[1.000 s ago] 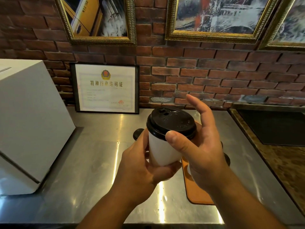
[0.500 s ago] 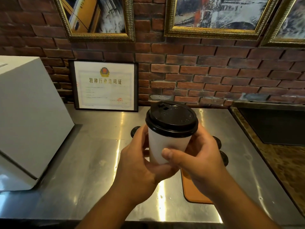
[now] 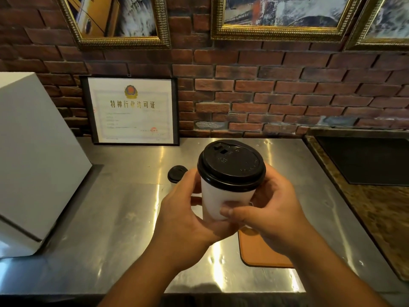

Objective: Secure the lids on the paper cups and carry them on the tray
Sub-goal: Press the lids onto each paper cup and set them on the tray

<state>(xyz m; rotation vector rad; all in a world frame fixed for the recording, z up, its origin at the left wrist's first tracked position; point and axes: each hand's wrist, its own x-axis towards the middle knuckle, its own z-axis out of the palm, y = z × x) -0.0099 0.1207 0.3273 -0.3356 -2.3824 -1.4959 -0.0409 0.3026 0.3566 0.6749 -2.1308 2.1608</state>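
A white paper cup with a black lid on top is held up above the steel counter. My left hand grips its left side and underside. My right hand wraps its right side, thumb across the front of the cup wall. Behind my left hand a second cup's black lid shows on the counter. An orange tray lies on the counter below my right hand, mostly hidden by it.
The steel counter ends at a brick wall with a framed certificate leaning on it. A large white box fills the left. A dark recessed basin in a brown stone top lies at right.
My right hand dropped from the lid's rim, where thumb and raised finger pressed, to grip the cup's side. The cup stays lifted in both hands.
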